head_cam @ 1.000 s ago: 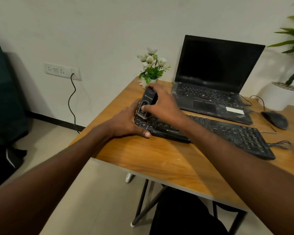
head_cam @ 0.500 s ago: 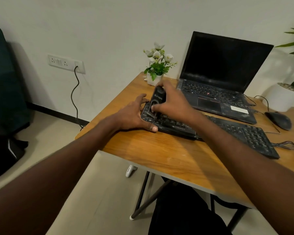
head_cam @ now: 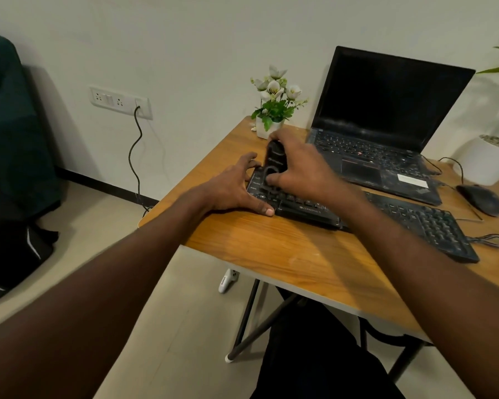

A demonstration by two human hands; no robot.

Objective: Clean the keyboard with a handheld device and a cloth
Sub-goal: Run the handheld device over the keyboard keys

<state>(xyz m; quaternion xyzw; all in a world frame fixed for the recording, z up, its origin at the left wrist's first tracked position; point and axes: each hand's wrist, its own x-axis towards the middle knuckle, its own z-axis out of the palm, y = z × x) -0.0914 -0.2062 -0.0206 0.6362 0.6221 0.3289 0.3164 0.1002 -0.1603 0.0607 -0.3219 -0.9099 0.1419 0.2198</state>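
A black keyboard point(head_cam: 415, 223) lies across the wooden desk point(head_cam: 285, 254). My right hand point(head_cam: 303, 168) grips a black handheld device point(head_cam: 275, 159), held upright with its lower end on the keys at the keyboard's left end. My left hand point(head_cam: 234, 191) rests on the keyboard's left edge, fingers spread over the corner and thumb on the desk by the front edge. No cloth shows in this view.
An open black laptop point(head_cam: 386, 125) stands behind the keyboard. A small white pot of flowers point(head_cam: 272, 110) sits at the desk's back left corner. A black mouse point(head_cam: 480, 200) lies at the right, beside a white planter point(head_cam: 486, 161). A cable hangs from a wall socket point(head_cam: 118, 102).
The device has stayed at the keyboard's left end, shifting slightly over the keys. My left hand keeps holding the corner. The view has shifted slightly.
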